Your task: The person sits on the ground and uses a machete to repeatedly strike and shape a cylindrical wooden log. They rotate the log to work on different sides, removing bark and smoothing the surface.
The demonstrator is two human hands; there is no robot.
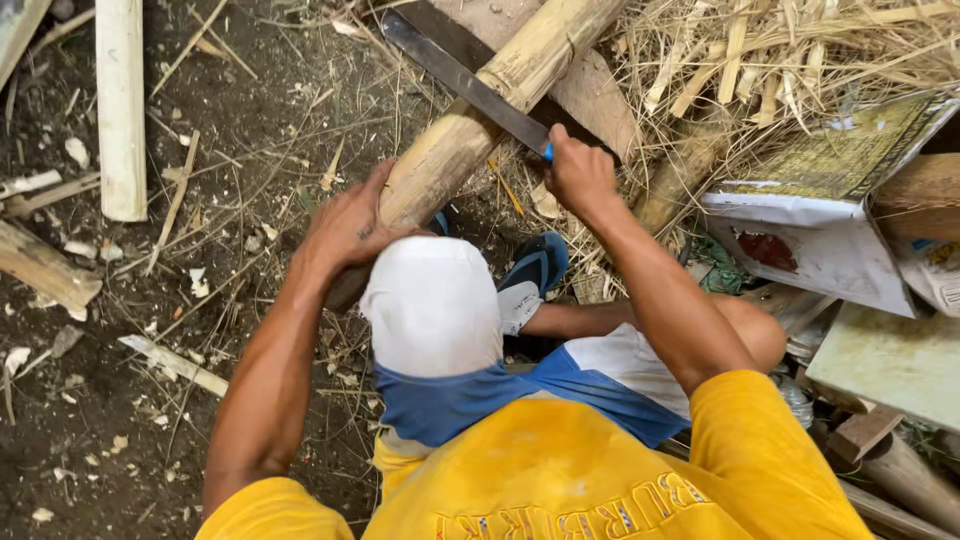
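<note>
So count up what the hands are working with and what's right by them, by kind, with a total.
Bamboo poles: 2, one under the left hand at, one lying apart
Long knives: 1, gripped by the right hand
Blue sandals: 1
Total: 4

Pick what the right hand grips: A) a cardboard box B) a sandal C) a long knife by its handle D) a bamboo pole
C: the right hand is closed on the blue handle of a long knife whose blade lies across the bamboo pole, which the left hand steadies.
</note>
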